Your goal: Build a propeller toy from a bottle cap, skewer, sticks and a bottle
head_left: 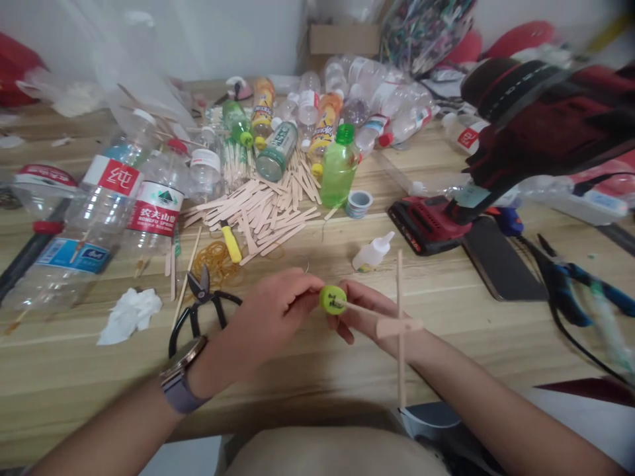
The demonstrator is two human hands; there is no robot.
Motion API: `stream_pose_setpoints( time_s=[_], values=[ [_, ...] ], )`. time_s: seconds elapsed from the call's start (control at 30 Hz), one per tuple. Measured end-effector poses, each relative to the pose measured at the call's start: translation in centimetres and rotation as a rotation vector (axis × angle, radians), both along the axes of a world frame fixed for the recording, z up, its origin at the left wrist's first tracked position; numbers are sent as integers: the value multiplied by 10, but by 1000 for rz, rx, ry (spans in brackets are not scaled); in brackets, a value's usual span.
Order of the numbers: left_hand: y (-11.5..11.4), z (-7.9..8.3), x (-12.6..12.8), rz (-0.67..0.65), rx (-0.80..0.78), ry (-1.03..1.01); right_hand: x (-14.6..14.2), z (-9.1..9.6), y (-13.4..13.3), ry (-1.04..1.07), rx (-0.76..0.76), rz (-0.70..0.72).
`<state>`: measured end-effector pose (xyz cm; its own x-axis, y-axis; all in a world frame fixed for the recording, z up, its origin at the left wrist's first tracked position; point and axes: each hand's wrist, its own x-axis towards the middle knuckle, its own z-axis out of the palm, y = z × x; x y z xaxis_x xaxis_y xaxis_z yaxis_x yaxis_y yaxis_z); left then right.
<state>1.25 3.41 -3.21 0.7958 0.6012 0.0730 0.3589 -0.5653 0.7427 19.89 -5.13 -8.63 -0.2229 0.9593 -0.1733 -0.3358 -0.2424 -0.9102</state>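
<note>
Head view shows two bare hands meeting at a yellow-green round plastic cap with dark writing on its face [333,300], the landmark for every place named below. The left hand [282,301] comes in from the cap's left, its fingers drawn together and their tips closed on that edge. The right hand [364,301] reaches in from the opposite side, fingers curled close about the cap's right and underside; the thumb contacts are partly hidden, so how firmly either hand presses cannot be told.

A thin pale wooden stick [361,310] stands out from the cap's face, its long axis running to the right and slightly toward the person. At its far end a flat, round-ended wooden piece [391,327] meets a long narrow wooden strip [400,284], which lies across it, pointing away from and toward the person. This cross sits over the right forearm, so the right arm is much the nearer to it; the key relation, as I judge it, is that any turn of the cap would swing the cross above that arm.

Just beyond the cap, slightly right, lies a small white plastic squeeze bottle [372,253]; black-handled metal shears [202,301] rest to its left, past the left hand.
</note>
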Motion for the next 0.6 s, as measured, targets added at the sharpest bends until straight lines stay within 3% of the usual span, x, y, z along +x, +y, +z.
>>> stream_pose_setpoints(
  time_s=[0.17,0.3,0.43,0.6],
  values=[
    [-4,3,8,132,-50,-8,-12,4,-2,96,-44,-91],
    [-5,8,11,166,19,-16,-22,12,-1,137,-112,-172],
    [-1,20,16,169,102,219,-34,15,2,95,-165,-225],
    [7,29,19,151,28,368,-41,13,-2,-117,-125,-253]
  ],
)
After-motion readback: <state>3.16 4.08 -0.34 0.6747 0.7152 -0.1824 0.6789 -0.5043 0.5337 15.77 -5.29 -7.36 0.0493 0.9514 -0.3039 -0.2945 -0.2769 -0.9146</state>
